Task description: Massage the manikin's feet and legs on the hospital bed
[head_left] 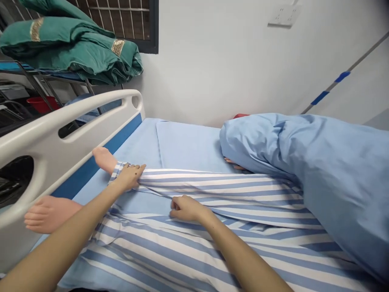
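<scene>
Leaning over the near leg of the striped trousers (152, 247) on the bed (190, 142), you have your right hand (186, 207) between the legs, fingers curled; whether they pinch cloth, I cannot tell. Farther off, your left hand (132, 176) rests on the far leg by its cuff (114, 174), fingers outstretched, gripping nothing visible. Handling the cloth well probably means light, even pressure, without tugging the manikin's far foot (105, 159).

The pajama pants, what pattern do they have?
The pajama pants have blue and white stripes, clearest in the head view.
</scene>
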Action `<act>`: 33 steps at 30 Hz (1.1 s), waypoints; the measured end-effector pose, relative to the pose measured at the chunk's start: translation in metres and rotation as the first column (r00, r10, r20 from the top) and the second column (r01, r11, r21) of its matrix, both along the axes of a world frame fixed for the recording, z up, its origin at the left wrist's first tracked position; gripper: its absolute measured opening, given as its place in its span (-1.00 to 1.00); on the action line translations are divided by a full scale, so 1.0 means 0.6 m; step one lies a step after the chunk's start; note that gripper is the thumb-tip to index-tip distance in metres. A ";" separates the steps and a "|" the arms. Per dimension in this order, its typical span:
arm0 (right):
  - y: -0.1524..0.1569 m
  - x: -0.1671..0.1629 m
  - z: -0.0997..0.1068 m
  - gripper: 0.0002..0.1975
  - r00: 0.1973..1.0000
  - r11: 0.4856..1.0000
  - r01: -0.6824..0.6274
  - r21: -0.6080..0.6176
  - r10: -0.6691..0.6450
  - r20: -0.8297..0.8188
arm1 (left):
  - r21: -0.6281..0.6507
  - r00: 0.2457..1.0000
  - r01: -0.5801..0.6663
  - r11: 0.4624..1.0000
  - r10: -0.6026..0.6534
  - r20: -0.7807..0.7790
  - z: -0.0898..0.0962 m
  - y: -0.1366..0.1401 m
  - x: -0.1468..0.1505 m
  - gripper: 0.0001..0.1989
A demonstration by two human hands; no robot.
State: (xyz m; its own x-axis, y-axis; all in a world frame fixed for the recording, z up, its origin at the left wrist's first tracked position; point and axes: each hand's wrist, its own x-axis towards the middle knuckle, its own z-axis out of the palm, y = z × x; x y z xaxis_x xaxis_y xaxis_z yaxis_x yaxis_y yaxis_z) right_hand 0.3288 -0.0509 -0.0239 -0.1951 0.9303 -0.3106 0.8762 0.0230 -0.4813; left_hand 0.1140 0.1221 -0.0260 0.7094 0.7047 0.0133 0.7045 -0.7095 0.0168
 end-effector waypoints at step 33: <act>0.041 0.056 0.017 -0.87 0.124 0.661 0.719 -0.216 -0.427 -0.896 | 0.028 0.966 -0.249 0.968 0.250 -0.060 0.148 -0.062 0.045 -0.57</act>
